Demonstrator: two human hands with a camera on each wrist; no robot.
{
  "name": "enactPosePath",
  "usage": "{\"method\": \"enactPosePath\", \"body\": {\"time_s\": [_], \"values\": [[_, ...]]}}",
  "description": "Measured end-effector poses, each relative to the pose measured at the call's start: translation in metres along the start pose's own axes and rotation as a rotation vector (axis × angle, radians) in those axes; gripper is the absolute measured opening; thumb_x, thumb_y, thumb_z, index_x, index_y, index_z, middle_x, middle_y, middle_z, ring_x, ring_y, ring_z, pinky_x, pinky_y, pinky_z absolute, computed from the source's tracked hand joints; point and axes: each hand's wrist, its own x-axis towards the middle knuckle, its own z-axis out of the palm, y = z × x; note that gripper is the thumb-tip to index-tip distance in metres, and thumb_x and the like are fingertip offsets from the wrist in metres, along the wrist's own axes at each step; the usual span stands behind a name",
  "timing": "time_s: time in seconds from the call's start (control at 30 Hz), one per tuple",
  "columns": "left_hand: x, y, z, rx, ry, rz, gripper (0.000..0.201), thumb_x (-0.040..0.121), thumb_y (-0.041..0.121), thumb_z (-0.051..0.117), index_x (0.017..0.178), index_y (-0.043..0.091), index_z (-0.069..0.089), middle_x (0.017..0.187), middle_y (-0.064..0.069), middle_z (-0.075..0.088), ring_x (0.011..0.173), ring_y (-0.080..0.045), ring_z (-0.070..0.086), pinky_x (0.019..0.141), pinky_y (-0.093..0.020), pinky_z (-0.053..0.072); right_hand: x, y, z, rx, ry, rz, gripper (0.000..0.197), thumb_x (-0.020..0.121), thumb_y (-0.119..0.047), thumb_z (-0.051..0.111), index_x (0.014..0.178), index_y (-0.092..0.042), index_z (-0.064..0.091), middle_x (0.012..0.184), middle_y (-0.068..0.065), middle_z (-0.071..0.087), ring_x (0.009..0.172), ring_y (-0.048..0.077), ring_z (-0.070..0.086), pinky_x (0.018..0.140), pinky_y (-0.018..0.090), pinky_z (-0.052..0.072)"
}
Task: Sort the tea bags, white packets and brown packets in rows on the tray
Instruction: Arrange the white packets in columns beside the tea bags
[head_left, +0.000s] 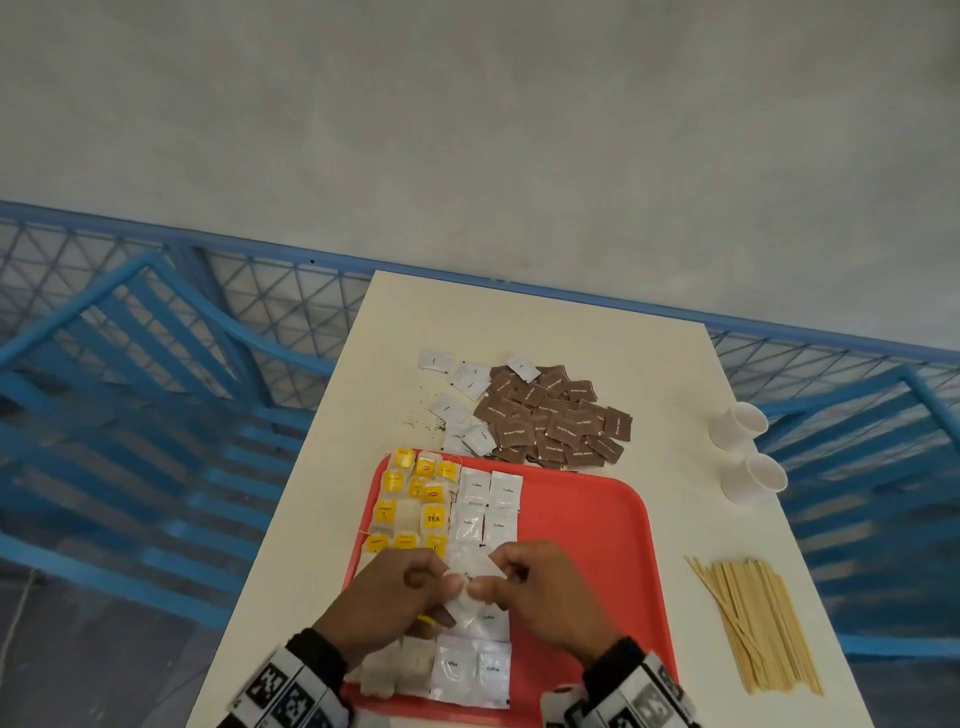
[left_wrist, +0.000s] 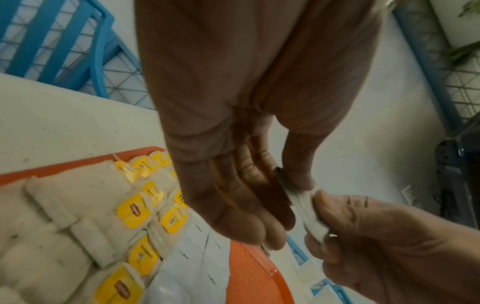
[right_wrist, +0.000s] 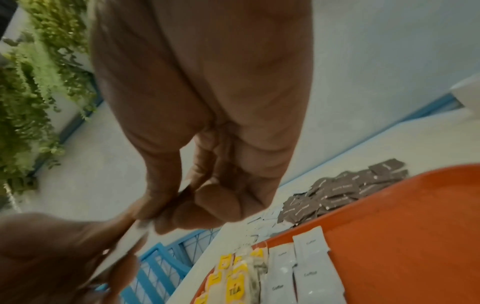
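Observation:
A red tray (head_left: 597, 545) lies at the near end of the table. Tea bags (head_left: 410, 499) with yellow tags fill its left columns, and white packets (head_left: 488, 499) fill the columns beside them. My left hand (head_left: 451, 581) and right hand (head_left: 488, 579) meet above the tray's middle, and both pinch one white packet (head_left: 475, 566). The left wrist view shows that packet (left_wrist: 311, 218) between my left hand (left_wrist: 288, 185) and my right hand (left_wrist: 323, 226). Brown packets (head_left: 556, 421) lie heaped on the table beyond the tray, with loose white packets (head_left: 462, 384) at the heap's left.
Two white paper cups (head_left: 743, 426) stand at the table's right edge. A bundle of wooden stirrers (head_left: 753, 623) lies nearer on the right. Blue chairs (head_left: 130, 415) and a blue mesh fence surround the table. The tray's right half is bare.

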Motion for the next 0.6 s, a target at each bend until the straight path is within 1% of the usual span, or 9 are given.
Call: {"method": "enactPosePath", "body": {"time_s": [0.03, 0.1, 0.17, 0.23, 0.33, 0.37, 0.43, 0.5, 0.6], "values": [[0.000, 0.000, 0.000, 0.027, 0.009, 0.003, 0.018, 0.090, 0.029, 0.072, 0.083, 0.013, 0.069, 0.085, -0.012, 0.075, 0.089, -0.032, 0.074, 0.072, -0.036, 0.060, 0.001, -0.003, -0.005, -0.003, -0.038, 0.008, 0.019, 0.082, -0.027, 0.079, 0.071, -0.015, 0.068, 0.064, -0.004, 0.060, 0.056, 0.002, 0.048, 0.057, 0.016, 0.039], [0.001, 0.001, 0.000, 0.076, 0.015, 0.001, 0.019, 0.090, 0.027, 0.073, 0.080, 0.012, 0.069, 0.082, -0.012, 0.077, 0.086, -0.029, 0.075, 0.065, -0.028, 0.055, 0.004, -0.008, -0.015, 0.001, -0.101, 0.029, 0.017, 0.083, -0.028, 0.078, 0.074, -0.016, 0.070, 0.064, -0.006, 0.067, 0.054, 0.000, 0.053, 0.056, 0.013, 0.042], [0.002, 0.002, -0.001, 0.088, 0.010, -0.003, 0.020, 0.090, 0.026, 0.073, 0.079, 0.010, 0.069, 0.081, -0.012, 0.078, 0.079, -0.022, 0.074, 0.064, -0.028, 0.053, 0.008, -0.012, -0.024, 0.005, -0.113, 0.052, 0.024, 0.085, -0.032, 0.076, 0.073, -0.013, 0.070, 0.062, -0.006, 0.067, 0.052, 0.001, 0.051, 0.055, 0.012, 0.042], [0.003, 0.003, -0.001, 0.057, 0.026, -0.013, 0.019, 0.089, 0.025, 0.074, 0.078, 0.010, 0.071, 0.083, -0.013, 0.078, 0.076, -0.020, 0.072, 0.067, -0.032, 0.053, 0.014, -0.015, -0.029, 0.000, -0.071, 0.043, 0.030, 0.088, -0.037, 0.072, 0.071, -0.012, 0.069, 0.064, -0.006, 0.068, 0.055, 0.002, 0.052, 0.058, 0.014, 0.043], [0.004, 0.004, -0.001, 0.038, 0.040, -0.008, 0.019, 0.088, 0.025, 0.075, 0.075, 0.012, 0.071, 0.083, -0.014, 0.078, 0.077, -0.021, 0.072, 0.065, -0.030, 0.053, 0.022, -0.019, -0.027, 0.015, -0.033, -0.023, 0.024, 0.088, -0.038, 0.071, 0.087, -0.015, 0.075, 0.081, -0.008, 0.074, 0.069, -0.001, 0.061, 0.068, 0.018, 0.049], [0.005, 0.004, 0.000, 0.054, 0.036, -0.009, 0.019, 0.089, 0.026, 0.075, 0.076, 0.012, 0.072, 0.082, -0.013, 0.078, 0.078, -0.020, 0.072, 0.064, -0.028, 0.052, 0.023, -0.021, -0.024, 0.018, -0.055, -0.035, 0.021, 0.088, -0.036, 0.072, 0.090, -0.016, 0.076, 0.081, -0.009, 0.074, 0.068, -0.002, 0.060, 0.067, 0.015, 0.048], [0.006, 0.005, 0.002, 0.086, 0.020, -0.019, 0.021, 0.089, 0.027, 0.074, 0.082, 0.008, 0.073, 0.082, -0.010, 0.078, 0.078, -0.018, 0.073, 0.064, -0.027, 0.052, 0.027, -0.023, -0.016, 0.029, -0.093, -0.043, 0.018, 0.088, -0.030, 0.073, 0.087, -0.012, 0.076, 0.066, -0.008, 0.067, 0.057, 0.002, 0.054, 0.058, 0.012, 0.042], [0.008, 0.004, 0.002, 0.084, 0.020, -0.024, 0.021, 0.089, 0.026, 0.074, 0.083, 0.007, 0.073, 0.081, -0.010, 0.078, 0.077, -0.018, 0.073, 0.064, -0.026, 0.052, 0.030, -0.021, -0.013, 0.067, -0.058, -0.018, 0.017, 0.087, -0.025, 0.074, 0.081, -0.008, 0.074, 0.059, -0.003, 0.061, 0.052, 0.007, 0.049, 0.053, 0.014, 0.040], [0.012, 0.004, 0.000, 0.035, 0.064, -0.026, 0.019, 0.089, 0.025, 0.074, 0.079, 0.009, 0.072, 0.081, -0.012, 0.078, 0.077, -0.020, 0.073, 0.062, -0.025, 0.052, 0.033, -0.013, -0.016, 0.223, 0.111, 0.056, 0.018, 0.088, -0.023, 0.073, 0.083, -0.006, 0.074, 0.064, -0.002, 0.064, 0.058, 0.008, 0.053, 0.057, 0.018, 0.044]]}}
